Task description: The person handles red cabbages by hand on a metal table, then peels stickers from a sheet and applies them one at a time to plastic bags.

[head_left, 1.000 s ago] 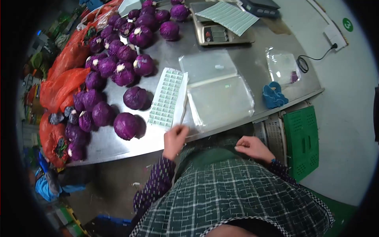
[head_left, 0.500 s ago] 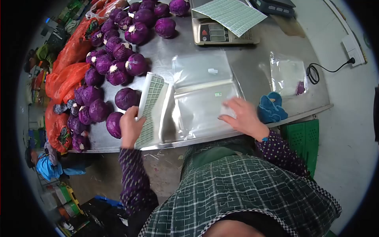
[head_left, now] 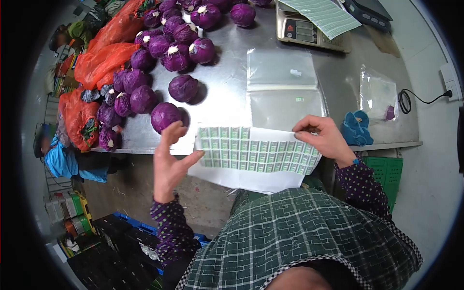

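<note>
A white sheet of small green stickers is spread between my two hands at the table's front edge, partly overhanging it. My right hand pinches the sheet's upper right corner between thumb and fingers. At the left edge my left hand has its fingers apart, the thumb right at the sheet's border. Behind the sheet lies a stack of clear plastic bags, one bearing a small green sticker. The closest red cabbage sits just beyond my left fingertips.
Many red cabbages and orange net bags fill the left side of the metal table. At the back stands a scale with another sticker sheet on it. A blue cloth, a clear bag and a cable lie right.
The sticker sheet, folded in my left hand before, is now spread in front of me. My right hand has moved off the plastic bags and grips its corner. The camera view has shifted.
</note>
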Motion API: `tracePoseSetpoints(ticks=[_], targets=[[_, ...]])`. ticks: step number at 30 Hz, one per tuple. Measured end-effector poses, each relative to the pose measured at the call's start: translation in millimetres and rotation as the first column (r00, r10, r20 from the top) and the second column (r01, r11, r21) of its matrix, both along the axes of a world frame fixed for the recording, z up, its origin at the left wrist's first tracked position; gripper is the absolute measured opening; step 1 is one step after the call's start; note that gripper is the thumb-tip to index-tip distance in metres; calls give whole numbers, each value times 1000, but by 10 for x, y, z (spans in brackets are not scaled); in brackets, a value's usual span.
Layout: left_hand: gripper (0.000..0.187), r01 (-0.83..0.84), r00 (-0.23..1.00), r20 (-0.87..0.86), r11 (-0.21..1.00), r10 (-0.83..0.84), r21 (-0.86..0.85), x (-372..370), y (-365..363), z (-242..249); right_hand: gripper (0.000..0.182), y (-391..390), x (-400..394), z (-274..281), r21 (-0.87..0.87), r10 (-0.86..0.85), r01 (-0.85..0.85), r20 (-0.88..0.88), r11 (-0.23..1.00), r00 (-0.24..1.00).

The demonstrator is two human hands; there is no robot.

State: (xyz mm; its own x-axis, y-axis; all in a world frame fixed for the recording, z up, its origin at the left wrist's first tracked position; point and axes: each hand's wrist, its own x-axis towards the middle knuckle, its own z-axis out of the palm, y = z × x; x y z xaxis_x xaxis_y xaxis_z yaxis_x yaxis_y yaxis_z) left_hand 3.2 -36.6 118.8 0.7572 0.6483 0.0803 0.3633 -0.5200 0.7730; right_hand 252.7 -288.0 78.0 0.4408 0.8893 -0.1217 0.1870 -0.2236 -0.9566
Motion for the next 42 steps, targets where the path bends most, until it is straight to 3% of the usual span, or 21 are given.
tracePoseSetpoints(ticks=[2, 4, 5, 7, 9, 10, 12, 17, 19, 22, 24, 26, 30, 32, 34, 36, 37, 39, 40, 41, 42], targets=[[56, -16, 995, 96, 966, 42, -258, -115, -34, -362, 11, -42, -156, -152, -9, -115, 117, -264, 993, 958], [45, -2, 977, 184, 872, 105, -490, -119, -81, -583, 11, -79, -229, -240, -11, -129, 132, -284, 991, 950], [36, 50, 958, 272, 875, 95, -481, -101, -74, -693, 12, -107, -255, -257, -14, -133, 134, -269, 991, 954], [35, 37, 969, 232, 872, 89, -489, -51, 4, -729, 12, -131, -302, -245, -19, -146, 146, -251, 989, 957], [31, -12, 974, 191, 864, 125, -503, 15, 78, -809, 12, -141, -336, -180, 11, -108, 108, -67, 994, 992], [31, -9, 974, 191, 864, 122, -504, 25, 120, -894, 12, -132, -345, -136, 11, -111, 111, -67, 994, 992], [26, 165, 953, 302, 880, -26, -445, 76, 174, -976, 11, -109, -324, -70, -20, -74, 75, 54, 997, 996], [14, 135, 989, 127, 803, -74, -581, 115, -73, -696, 14, -210, -196, -235, -39, -36, 39, 76, 998, 996], [11, 202, 977, 174, 782, -121, -590, 126, -158, -828, 18, -357, -117, -404, -97, 49, -40, 91, 994, 995], [7, 207, 975, 211, 649, -72, -732, 299, -386, -983, 20, -376, 186, -456, -254, -79, 148, 265, 956, 961], [7, 288, 956, 171, 654, -238, -699, 517, -591, -1063, 29, -290, 510, -582, -283, -122, 209, 297, 936, 947], [10, 407, 903, 143, 701, -405, -585, 708, -659, -1193, 33, -121, 701, -803, -60, -17, 101, 776, 993, 631], [13, 511, 834, 168, 622, -525, -593, 1025, -763, -1329, 23, -21, 840, -1423, -128, 109, -10, 800, 992, 590], [15, 545, 805, 162, 603, -571, -583, 1104, -790, -1359, 17, -14, 883, -1529, -124, 80, 24, 763, 992, 641], [16, 561, 810, 226, 599, -541, -571, 1150, -836, -1378, 15, 24, 893, -1449, -183, 64, 56, 592, 982, 804], [16, 542, 822, 204, 621, -531, -567, 1231, -806, -1445, 14, 76, 951, -1410, -185, 65, 46, 550, 982, 833], [16, 441, 881, 177, 630, -438, -639, 1269, -803, -1489, 14, 97, 948, -1374, -200, 57, 52, 505, 978, 861], [16, 268, 943, 48, 664, -330, -698, 1309, -752, -1697, 10, 190, 1174, -1107, -390, 21, 79, 246, 918, 969], [16, 265, 941, 41, 659, -335, -704, 1335, -745, -1740, 12, 226, 1501, -1001, -168, -187, 243, 294, 955, 937], [17, 164, 978, 46, 607, -206, -777, 1333, -766, -1780, 11, 284, 1802, -777, 211, -494, 459, 163, 863, 854], [18, 61, 997, 26, 533, -73, -844, 1290, -794, -1803, 11, 255, 1725, -575, 185, -496, 468, 151, 864, 855]])
